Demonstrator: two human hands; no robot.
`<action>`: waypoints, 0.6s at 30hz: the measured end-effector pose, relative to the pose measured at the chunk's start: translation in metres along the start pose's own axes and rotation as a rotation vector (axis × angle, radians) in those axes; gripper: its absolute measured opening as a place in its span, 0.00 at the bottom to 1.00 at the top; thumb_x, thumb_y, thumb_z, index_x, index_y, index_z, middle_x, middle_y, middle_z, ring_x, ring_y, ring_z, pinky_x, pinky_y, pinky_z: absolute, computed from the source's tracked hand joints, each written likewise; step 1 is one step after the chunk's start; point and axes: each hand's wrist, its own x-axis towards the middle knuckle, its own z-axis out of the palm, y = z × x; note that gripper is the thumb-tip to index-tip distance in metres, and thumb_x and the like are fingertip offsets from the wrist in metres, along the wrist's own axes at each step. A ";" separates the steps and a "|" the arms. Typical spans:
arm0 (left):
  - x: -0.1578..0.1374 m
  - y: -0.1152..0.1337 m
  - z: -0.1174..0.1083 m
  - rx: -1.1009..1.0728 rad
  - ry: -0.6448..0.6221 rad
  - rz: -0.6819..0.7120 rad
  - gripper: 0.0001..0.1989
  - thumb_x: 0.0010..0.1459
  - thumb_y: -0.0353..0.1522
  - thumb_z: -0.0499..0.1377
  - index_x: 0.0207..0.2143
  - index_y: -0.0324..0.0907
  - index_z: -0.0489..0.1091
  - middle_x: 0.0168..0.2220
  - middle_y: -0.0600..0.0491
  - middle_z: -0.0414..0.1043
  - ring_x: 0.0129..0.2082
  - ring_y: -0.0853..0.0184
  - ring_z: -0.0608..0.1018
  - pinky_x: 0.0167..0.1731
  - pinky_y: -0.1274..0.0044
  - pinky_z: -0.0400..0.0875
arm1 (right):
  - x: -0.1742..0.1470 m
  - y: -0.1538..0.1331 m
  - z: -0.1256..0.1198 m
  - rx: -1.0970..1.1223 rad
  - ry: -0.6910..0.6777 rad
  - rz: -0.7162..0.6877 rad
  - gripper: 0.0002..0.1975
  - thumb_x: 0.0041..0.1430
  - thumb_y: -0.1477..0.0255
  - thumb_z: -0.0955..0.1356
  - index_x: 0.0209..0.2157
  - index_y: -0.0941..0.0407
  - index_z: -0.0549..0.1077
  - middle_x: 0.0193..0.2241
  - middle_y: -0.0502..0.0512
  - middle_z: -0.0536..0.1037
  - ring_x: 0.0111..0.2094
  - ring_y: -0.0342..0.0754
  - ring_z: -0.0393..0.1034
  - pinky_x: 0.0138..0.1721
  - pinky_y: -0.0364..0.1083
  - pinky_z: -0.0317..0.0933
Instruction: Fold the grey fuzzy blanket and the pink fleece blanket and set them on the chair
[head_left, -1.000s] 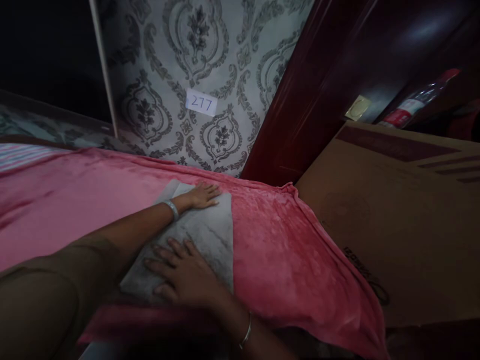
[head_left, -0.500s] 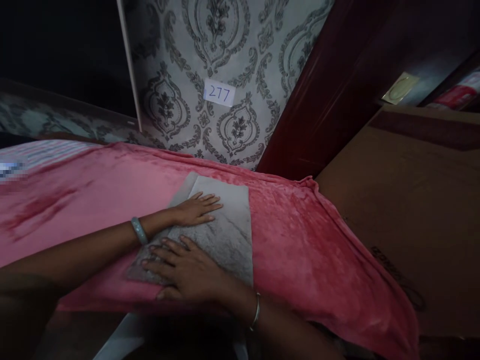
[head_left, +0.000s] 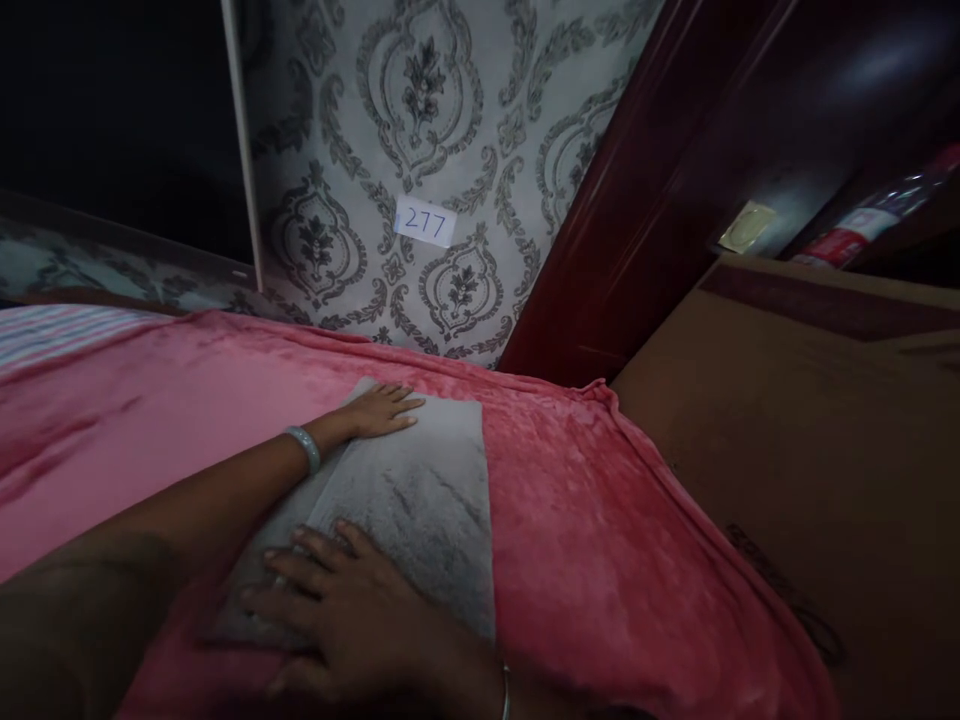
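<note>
A grey folded cloth point(head_left: 420, 490) with a soft, plush-looking surface lies flat on a pink blanket point(head_left: 577, 530). My left hand point(head_left: 381, 410) rests palm down near its far edge, fingers spread, a pale bangle on the wrist. Closer to me, my right hand point(head_left: 352, 600) lies over the near left part of the cloth with its fingers apart. That hand is slightly blurred, and a thin silver bangle circles its wrist. Part of the cloth's near edge is hidden beneath the right hand and forearm.
Behind the blanket stands a patterned wall point(head_left: 420, 100) bearing a paper label point(head_left: 425, 221) marked 277. A dark screen point(head_left: 120, 120) is at the upper left. To the right are a large brown cardboard box point(head_left: 810, 420) and a bottle with a red label point(head_left: 847, 238).
My left hand has slid toward the far edge of the cloth. The right hand has moved nearer to me, and the hands are farther apart. The view has tilted up slightly.
</note>
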 end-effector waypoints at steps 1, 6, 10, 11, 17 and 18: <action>0.004 -0.001 -0.001 0.007 0.000 -0.016 0.34 0.67 0.51 0.41 0.70 0.50 0.50 0.73 0.44 0.42 0.72 0.52 0.49 0.67 0.59 0.43 | 0.000 0.000 0.000 -0.007 -0.006 -0.001 0.29 0.72 0.54 0.57 0.69 0.48 0.51 0.71 0.47 0.51 0.72 0.48 0.38 0.71 0.56 0.37; 0.012 0.006 -0.016 0.058 0.006 -0.068 0.31 0.66 0.48 0.46 0.68 0.48 0.56 0.71 0.41 0.46 0.70 0.45 0.53 0.65 0.47 0.40 | 0.004 0.002 -0.002 -0.034 -0.009 -0.026 0.26 0.73 0.56 0.59 0.67 0.50 0.55 0.70 0.48 0.55 0.71 0.48 0.39 0.70 0.58 0.40; 0.005 0.039 -0.033 0.086 0.043 0.020 0.32 0.66 0.49 0.47 0.69 0.49 0.55 0.73 0.45 0.41 0.72 0.48 0.46 0.66 0.49 0.36 | 0.008 0.012 -0.010 -0.010 0.037 -0.037 0.29 0.72 0.55 0.59 0.67 0.54 0.55 0.68 0.50 0.60 0.69 0.47 0.46 0.69 0.52 0.46; 0.002 0.052 -0.036 0.073 0.040 0.100 0.33 0.66 0.50 0.45 0.69 0.50 0.53 0.73 0.46 0.41 0.72 0.50 0.45 0.67 0.51 0.37 | 0.007 0.015 -0.012 -0.016 0.055 -0.032 0.28 0.72 0.55 0.59 0.66 0.55 0.56 0.66 0.51 0.62 0.68 0.47 0.49 0.68 0.51 0.47; -0.001 0.119 -0.021 -0.055 -0.070 0.510 0.32 0.67 0.51 0.41 0.70 0.52 0.52 0.72 0.48 0.48 0.72 0.55 0.48 0.68 0.54 0.38 | -0.004 0.018 -0.005 -0.133 0.107 -0.051 0.23 0.72 0.58 0.62 0.63 0.53 0.63 0.64 0.47 0.65 0.68 0.49 0.50 0.70 0.52 0.44; 0.002 0.123 -0.014 -0.070 -0.083 0.494 0.33 0.68 0.51 0.41 0.70 0.51 0.51 0.72 0.47 0.48 0.72 0.56 0.48 0.68 0.54 0.38 | -0.006 0.017 -0.003 -0.151 0.108 -0.051 0.24 0.71 0.57 0.62 0.63 0.52 0.62 0.65 0.46 0.64 0.68 0.48 0.49 0.70 0.52 0.42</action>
